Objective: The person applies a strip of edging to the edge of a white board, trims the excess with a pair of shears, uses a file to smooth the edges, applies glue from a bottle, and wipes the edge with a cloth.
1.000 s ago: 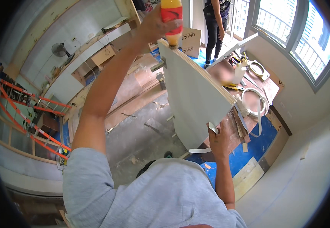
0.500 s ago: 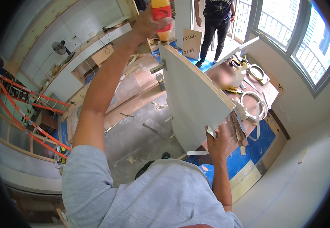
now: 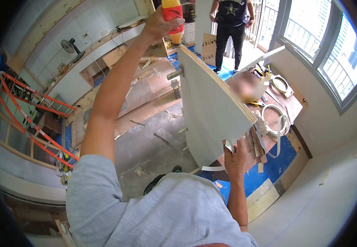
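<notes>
Up at the far end, my left hand (image 3: 157, 25) is wrapped round a red and yellow squeeze bottle (image 3: 173, 24), held with its narrow end down. That end is by the far corner of a white-faced panel (image 3: 207, 107), which stands on edge with its layered plywood edge (image 3: 216, 80) upward. Whether the tip touches the edge I cannot tell. Beside the panel's near end, my right hand (image 3: 236, 158) pinches a thin white strip (image 3: 229, 145). A curved white length (image 3: 213, 168) shows to the left of that hand, probably the same strip.
Coils of white edging (image 3: 274, 119) and tools lie on a worktable (image 3: 291, 105) at right. An orange ladder (image 3: 34, 127) stands at left. A person (image 3: 231, 33) stands at the back, near the windows. Timber offcuts (image 3: 258, 144) lie beside the panel; blue sheeting (image 3: 277, 162) covers floor at right.
The view has shifted slightly. Both my hands keep their grips, the bottle staying near the panel's far corner. The person at the back has drawn their hands up toward their waist.
</notes>
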The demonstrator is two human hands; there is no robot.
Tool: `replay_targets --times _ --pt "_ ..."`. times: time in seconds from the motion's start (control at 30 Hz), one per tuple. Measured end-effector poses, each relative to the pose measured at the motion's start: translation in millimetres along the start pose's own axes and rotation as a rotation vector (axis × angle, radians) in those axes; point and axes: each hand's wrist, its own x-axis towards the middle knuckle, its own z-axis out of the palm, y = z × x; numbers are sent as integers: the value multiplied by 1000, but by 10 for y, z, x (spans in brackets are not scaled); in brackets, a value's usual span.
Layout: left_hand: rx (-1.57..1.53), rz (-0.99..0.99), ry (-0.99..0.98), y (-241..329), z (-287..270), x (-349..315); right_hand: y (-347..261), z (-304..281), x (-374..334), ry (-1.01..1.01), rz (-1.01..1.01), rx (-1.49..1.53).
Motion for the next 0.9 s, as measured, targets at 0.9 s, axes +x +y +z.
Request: replay_targets --times 0.9 --pt "-179 217 -89 1051 562 -462 -5 -72 27 -1 -109 -64"
